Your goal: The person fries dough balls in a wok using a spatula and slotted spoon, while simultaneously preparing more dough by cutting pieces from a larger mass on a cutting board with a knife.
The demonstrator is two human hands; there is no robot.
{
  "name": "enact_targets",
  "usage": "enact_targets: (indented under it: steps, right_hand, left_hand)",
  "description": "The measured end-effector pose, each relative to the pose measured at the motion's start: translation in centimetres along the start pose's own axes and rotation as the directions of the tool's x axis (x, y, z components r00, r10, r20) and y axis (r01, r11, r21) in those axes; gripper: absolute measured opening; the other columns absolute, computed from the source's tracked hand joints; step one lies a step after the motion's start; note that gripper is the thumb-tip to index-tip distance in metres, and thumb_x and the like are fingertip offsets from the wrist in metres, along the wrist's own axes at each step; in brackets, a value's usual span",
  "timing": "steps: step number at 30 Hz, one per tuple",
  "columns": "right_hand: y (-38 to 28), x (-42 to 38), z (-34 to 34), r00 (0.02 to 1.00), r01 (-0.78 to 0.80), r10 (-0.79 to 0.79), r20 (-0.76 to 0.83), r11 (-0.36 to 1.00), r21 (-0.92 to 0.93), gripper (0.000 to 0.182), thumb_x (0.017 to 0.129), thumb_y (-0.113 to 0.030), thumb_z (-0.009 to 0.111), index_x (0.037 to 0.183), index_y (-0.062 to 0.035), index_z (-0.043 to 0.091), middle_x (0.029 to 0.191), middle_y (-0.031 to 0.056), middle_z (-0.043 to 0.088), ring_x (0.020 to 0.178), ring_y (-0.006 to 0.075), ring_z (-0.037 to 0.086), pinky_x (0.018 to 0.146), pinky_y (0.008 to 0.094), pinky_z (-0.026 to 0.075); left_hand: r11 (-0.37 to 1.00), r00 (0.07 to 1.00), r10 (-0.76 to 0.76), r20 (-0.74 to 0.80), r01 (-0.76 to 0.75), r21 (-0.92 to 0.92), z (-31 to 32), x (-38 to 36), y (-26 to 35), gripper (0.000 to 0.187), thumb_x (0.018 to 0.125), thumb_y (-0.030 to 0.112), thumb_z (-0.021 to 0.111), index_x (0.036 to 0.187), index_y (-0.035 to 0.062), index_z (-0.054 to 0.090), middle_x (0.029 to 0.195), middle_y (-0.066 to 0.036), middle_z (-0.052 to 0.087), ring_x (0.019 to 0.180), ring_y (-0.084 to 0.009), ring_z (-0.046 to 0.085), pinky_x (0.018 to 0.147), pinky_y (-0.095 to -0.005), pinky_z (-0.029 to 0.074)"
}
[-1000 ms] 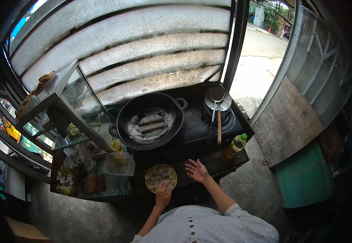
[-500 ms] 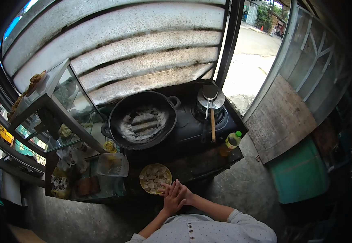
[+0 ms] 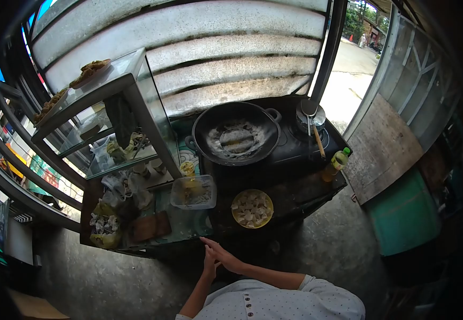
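My left hand (image 3: 209, 263) and my right hand (image 3: 226, 259) meet in front of my shirt, near the counter's front edge. Palm to palm they touch, with the right hand's fingers stretched out and the left hand's partly hidden behind them. Neither shows anything held. Nearest on the counter is a yellow plate (image 3: 252, 227) of pale cut pieces (image 3: 251, 209). Behind it a large black wok (image 3: 210, 145), whitish around its inside, sits on the stove. A clear plastic tub (image 3: 193, 193) stands left of the plate.
A glass display case (image 3: 130, 90) with fried food on top stands at left. Near it lie a brown board (image 3: 150, 226) and a yellow bag (image 3: 106, 240). At right are a green-capped bottle (image 3: 336, 165) and a ladle-like utensil (image 3: 310, 108) over the second burner.
My view has turned left, so the counter's things appear farther right. My joined hands have shifted left, away from the plate's edge; their overlapped fingers are now more palm to palm.
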State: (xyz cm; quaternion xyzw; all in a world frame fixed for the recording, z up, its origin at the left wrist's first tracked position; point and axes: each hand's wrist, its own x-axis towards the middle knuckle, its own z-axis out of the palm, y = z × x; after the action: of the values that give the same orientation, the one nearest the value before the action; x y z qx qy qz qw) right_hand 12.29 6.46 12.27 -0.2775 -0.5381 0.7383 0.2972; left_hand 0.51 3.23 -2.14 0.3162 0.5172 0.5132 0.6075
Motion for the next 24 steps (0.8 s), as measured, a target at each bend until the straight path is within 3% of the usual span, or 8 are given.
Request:
enact_targets:
  steps: [1, 3, 7, 9, 14, 16, 21, 24]
  right_hand:
    - [1.9, 0.7, 2.2, 1.0, -0.002, 0.002, 0.004, 1.0, 0.005, 0.061, 0.093, -0.048, 0.03, 0.141, -0.0128, 0.018, 0.147, 0.0076, 0.014, 0.136, 0.0255, 0.011, 0.107, 0.0444, 0.012]
    - [5.5, 2.2, 5.7, 0.95, 0.288, -0.299, 0.094, 0.711, -0.642, 0.057, 0.092, -0.045, 0.034, 0.14, -0.0141, 0.026, 0.144, 0.0106, 0.023, 0.134, 0.0304, 0.018, 0.106, 0.0487, 0.014]
    - [7.2, 4.2, 6.8, 0.911, 0.384, -0.333, 0.243, 0.469, -0.795, 0.05, 0.09, -0.042, 0.04, 0.134, -0.0198, 0.037, 0.135, 0.0116, 0.039, 0.127, 0.0286, 0.033, 0.102, 0.053, 0.02]
    - [9.5, 5.3, 6.5, 0.952, 0.118, -0.302, -0.039, 0.483, -0.868, 0.048, 0.088, -0.041, 0.046, 0.127, -0.0139, 0.046, 0.129, 0.0117, 0.046, 0.121, 0.0277, 0.041, 0.099, 0.0481, 0.027]
    - [11.6, 4.6, 3.6, 0.961, -0.128, -0.153, -0.232, 0.495, -0.859, 0.031, 0.08, -0.018, 0.061, 0.108, -0.0058, 0.06, 0.106, 0.0139, 0.057, 0.096, 0.0298, 0.055, 0.081, 0.0361, 0.045]
    - [11.4, 4.5, 2.9, 0.965, -0.152, -0.088, -0.249, 0.584, -0.798, 0.029, 0.08, -0.016, 0.061, 0.107, -0.0052, 0.06, 0.101, 0.0136, 0.059, 0.091, 0.0278, 0.057, 0.079, 0.0347, 0.046]
    - [8.6, 7.9, 2.7, 0.938, -0.194, -0.056, -0.343, 0.734, -0.651, 0.024, 0.08, -0.009, 0.059, 0.102, -0.001, 0.061, 0.088, 0.0116, 0.063, 0.077, 0.0192, 0.061, 0.071, 0.0294, 0.047]
    - [5.3, 14.4, 3.8, 0.954, -0.048, -0.148, -0.26, 0.782, -0.621, 0.022, 0.08, -0.007, 0.059, 0.101, -0.0007, 0.061, 0.088, 0.0104, 0.064, 0.077, 0.0175, 0.061, 0.069, 0.0275, 0.047]
  left_hand:
    - [0.911, 0.993, -0.118, -0.013, 0.103, -0.398, -1.3, -1.0, -0.2, 0.058, 0.09, 0.051, 0.037, 0.133, 0.0135, 0.034, 0.137, -0.019, 0.029, 0.123, -0.0332, 0.036, 0.098, -0.053, 0.033]
    - [0.921, 0.994, -0.102, -0.037, 0.08, -0.382, -3.0, -3.3, 1.3, 0.055, 0.09, 0.05, 0.034, 0.132, 0.0131, 0.035, 0.135, -0.017, 0.031, 0.122, -0.0321, 0.037, 0.1, -0.051, 0.031]
    - [0.939, 0.997, -0.037, -0.073, 0.01, -0.343, -4.4, -8.2, 11.2, 0.05, 0.093, 0.046, 0.023, 0.127, 0.0119, 0.037, 0.129, -0.012, 0.04, 0.12, -0.029, 0.038, 0.104, -0.0448, 0.028]
    - [0.418, 0.904, -0.296, 0.31, 0.414, -0.809, -9.3, -9.5, 16.2, 0.057, 0.088, 0.051, 0.037, 0.132, 0.0153, 0.036, 0.139, -0.017, 0.026, 0.124, -0.035, 0.034, 0.092, -0.0546, 0.04]
    - [0.573, 0.984, -0.02, 0.176, 0.155, -0.805, -18.0, -8.0, 18.8, 0.05, 0.089, 0.044, 0.038, 0.127, 0.0114, 0.041, 0.123, -0.011, 0.048, 0.11, -0.0262, 0.05, 0.088, -0.0471, 0.045]
    - [0.862, 0.972, -0.064, -0.226, -0.06, -0.503, -19.3, -6.5, 19.6, 0.044, 0.09, 0.04, 0.037, 0.122, 0.0114, 0.045, 0.114, -0.008, 0.056, 0.1, -0.0222, 0.056, 0.084, -0.0408, 0.047]
    - [0.865, 0.958, -0.014, -0.287, -0.133, -0.485, -19.0, -4.5, 22.3, 0.038, 0.09, 0.034, 0.041, 0.119, 0.0104, 0.047, 0.113, -0.006, 0.056, 0.097, -0.0182, 0.056, 0.08, -0.0339, 0.046]
    - [0.928, 0.992, 0.017, -0.126, -0.062, -0.368, -20.8, -4.1, 23.0, 0.037, 0.089, 0.033, 0.043, 0.117, 0.0095, 0.048, 0.11, -0.005, 0.057, 0.095, -0.0167, 0.057, 0.08, -0.0323, 0.044]
